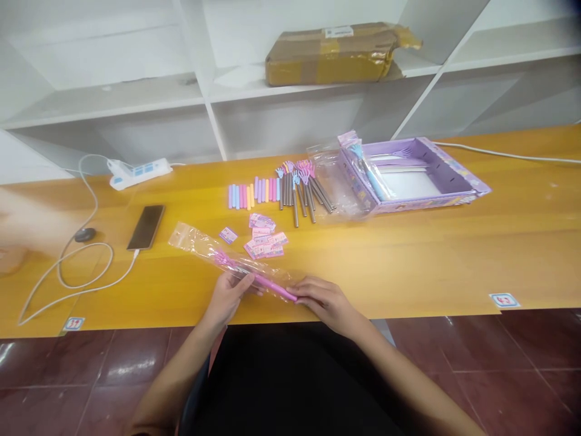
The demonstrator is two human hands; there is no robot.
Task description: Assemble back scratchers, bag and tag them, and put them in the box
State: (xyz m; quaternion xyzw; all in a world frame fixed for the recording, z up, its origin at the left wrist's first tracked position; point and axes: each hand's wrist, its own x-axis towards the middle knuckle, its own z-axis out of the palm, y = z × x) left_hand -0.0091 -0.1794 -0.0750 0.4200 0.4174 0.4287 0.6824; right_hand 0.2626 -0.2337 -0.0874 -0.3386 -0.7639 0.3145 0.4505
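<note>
A pink back scratcher (pixel 272 285) with a small hand-shaped head lies inside a clear plastic bag (pixel 193 238), slanting down to the right above the table's front edge. My left hand (pixel 229 295) is closed around its middle, thumb on top. The fingers of my right hand (pixel 324 303) pinch the handle's lower end. Just beyond the bag are small printed cards (pixel 265 245) in a loose pile and a single card (pixel 228 235). Farther back, coloured handle tubes (pixel 242 197) lie in a row beside several metal-rod scratchers (pixel 297 188) with hand-shaped heads.
A purple display box (pixel 408 204) stands at the back right, with a bagged blue scratcher (pixel 374 175) on its left side. Clear bags (pixel 338 203) lie beside it. Toward the left are a phone (pixel 146 227) with a white cable (pixel 97 292) and a power strip (pixel 140 174). A taped carton (pixel 327 57) rests on the shelf.
</note>
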